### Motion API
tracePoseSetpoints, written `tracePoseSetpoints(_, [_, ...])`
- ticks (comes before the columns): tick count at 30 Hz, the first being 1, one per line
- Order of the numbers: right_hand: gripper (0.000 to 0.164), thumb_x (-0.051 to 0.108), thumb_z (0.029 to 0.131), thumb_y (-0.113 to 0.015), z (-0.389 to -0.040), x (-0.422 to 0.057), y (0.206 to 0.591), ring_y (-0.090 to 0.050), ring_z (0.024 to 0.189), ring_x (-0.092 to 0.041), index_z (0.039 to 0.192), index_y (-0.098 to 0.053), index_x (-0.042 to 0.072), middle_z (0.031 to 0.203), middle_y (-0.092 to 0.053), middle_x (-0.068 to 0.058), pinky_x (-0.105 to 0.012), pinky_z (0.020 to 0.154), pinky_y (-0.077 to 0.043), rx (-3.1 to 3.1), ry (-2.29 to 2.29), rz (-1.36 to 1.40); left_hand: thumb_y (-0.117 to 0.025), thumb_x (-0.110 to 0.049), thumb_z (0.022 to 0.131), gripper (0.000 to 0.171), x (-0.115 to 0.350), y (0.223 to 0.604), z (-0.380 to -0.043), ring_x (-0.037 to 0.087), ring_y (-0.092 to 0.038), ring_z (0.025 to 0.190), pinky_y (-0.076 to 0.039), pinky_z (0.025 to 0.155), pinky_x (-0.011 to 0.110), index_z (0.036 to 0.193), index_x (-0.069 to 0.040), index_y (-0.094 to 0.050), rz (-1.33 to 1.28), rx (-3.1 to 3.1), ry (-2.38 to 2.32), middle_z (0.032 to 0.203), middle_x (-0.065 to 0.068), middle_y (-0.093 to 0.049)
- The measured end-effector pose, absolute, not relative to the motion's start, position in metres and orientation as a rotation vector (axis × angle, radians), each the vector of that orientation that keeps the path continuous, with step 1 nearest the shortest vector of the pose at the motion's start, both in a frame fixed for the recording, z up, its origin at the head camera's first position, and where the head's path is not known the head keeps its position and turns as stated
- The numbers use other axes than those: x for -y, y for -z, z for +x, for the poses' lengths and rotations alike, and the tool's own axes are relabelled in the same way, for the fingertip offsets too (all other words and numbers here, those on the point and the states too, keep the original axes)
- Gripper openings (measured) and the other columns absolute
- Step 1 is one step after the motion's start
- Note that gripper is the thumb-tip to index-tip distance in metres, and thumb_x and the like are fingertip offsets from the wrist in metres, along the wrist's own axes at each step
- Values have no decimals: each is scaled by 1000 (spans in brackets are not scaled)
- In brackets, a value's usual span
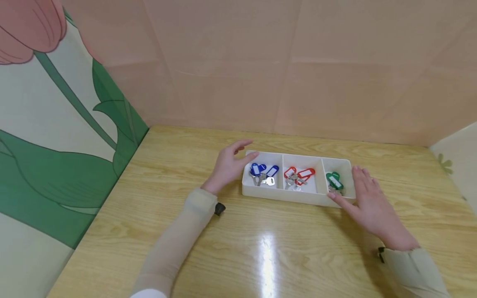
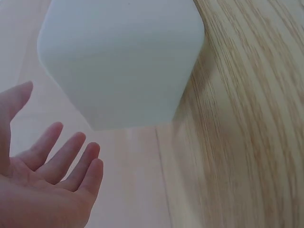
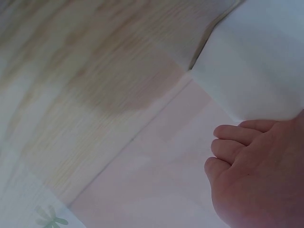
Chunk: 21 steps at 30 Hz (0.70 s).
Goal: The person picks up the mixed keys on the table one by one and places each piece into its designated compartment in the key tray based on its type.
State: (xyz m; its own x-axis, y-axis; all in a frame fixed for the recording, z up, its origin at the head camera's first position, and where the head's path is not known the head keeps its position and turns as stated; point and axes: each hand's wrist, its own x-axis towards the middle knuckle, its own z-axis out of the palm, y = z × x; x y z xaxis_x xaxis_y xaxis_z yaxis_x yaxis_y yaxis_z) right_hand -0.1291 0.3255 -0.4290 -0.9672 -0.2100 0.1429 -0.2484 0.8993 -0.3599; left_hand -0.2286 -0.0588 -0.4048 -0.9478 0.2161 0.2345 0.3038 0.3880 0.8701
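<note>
A white tray (image 1: 287,197) with three compartments stands on the wooden table in the head view. Blue key tags (image 1: 273,171) with metal keys (image 1: 268,181) lie in its left compartment. The middle one holds red key tags (image 1: 307,173) with keys, and the right one green key tags (image 1: 335,182), their keys partly hidden. My left hand (image 1: 226,169) is at the tray's left end, thumb and fingers spread apart; the left wrist view shows its fingers loosely bent beside the end wall. My right hand (image 1: 374,209) lies along the right end, fingers extended, thumb at the front corner.
The wooden table (image 1: 201,248) extends around the tray and meets a pinkish wall covering (image 1: 231,82) behind it. On the left stands a panel printed with a flower and green leaves (image 1: 56,174). A pale panel (image 1: 458,165) borders the right side.
</note>
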Motion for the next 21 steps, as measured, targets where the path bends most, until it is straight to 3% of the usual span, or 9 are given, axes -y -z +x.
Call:
tracePoseSetpoints(7, [102, 50, 99, -62, -128, -326, 427, 2, 151, -45, 158, -2, -8, 162, -5, -35, -47, 121, 9, 2964, -584, 360, -71, -43, 96, 50, 65, 403, -225, 22, -53, 129, -39, 111, 40, 139, -20, -62, -463, 2564, 1656, 141, -3, -59])
tracePoseSetpoints(12, [102, 49, 99, -63, -127, -327, 424, -1, 150, -48, 159, -3, -6, 160, -10, -37, -48, 121, 8, 2959, -585, 362, -68, -48, 97, 54, 72, 400, -222, 24, -52, 130, -38, 112, 41, 141, -17, -61, -500, 2553, 1669, 143, -3, -58])
tracePoseSetpoints(21, [103, 52, 96, -65, -129, -330, 420, -4, 149, -50, 159, -8, -6, 158, -16, -38, -52, 121, 7, 2982, -550, 353, -65, -50, 98, 56, 82, 392, -212, 16, -53, 128, -40, 110, 37, 143, -17, -58, -510, 2541, 1625, 143, -3, -57])
